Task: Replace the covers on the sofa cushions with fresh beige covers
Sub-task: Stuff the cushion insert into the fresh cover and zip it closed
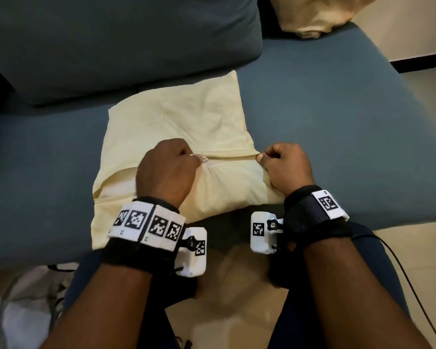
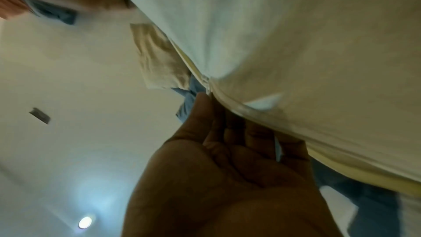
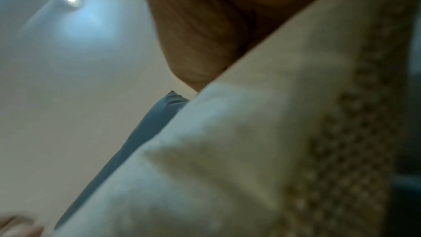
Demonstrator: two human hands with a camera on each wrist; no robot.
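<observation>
A cushion in a pale beige cover (image 1: 186, 122) lies on the blue sofa seat (image 1: 325, 122) in front of me. Its zip (image 1: 232, 157) runs across the near side, partly shut. My left hand (image 1: 171, 159) pinches the zip slider (image 1: 204, 159), fingers curled. My right hand (image 1: 280, 159) pinches the cover's right end of the zip, holding it taut. Left of the slider the cover gapes and white cushion filling (image 1: 116, 190) shows. In the left wrist view my left hand (image 2: 227, 132) holds the seam of the cover (image 2: 296, 42). The right wrist view is blurred cover fabric (image 3: 250, 150).
A blue back cushion (image 1: 111, 46) stands behind on the left. Another beige-covered cushion (image 1: 312, 13) sits at the sofa's far right. A white bag (image 1: 23, 311) lies on the floor at my lower left. A cable (image 1: 413, 285) trails from my right wrist.
</observation>
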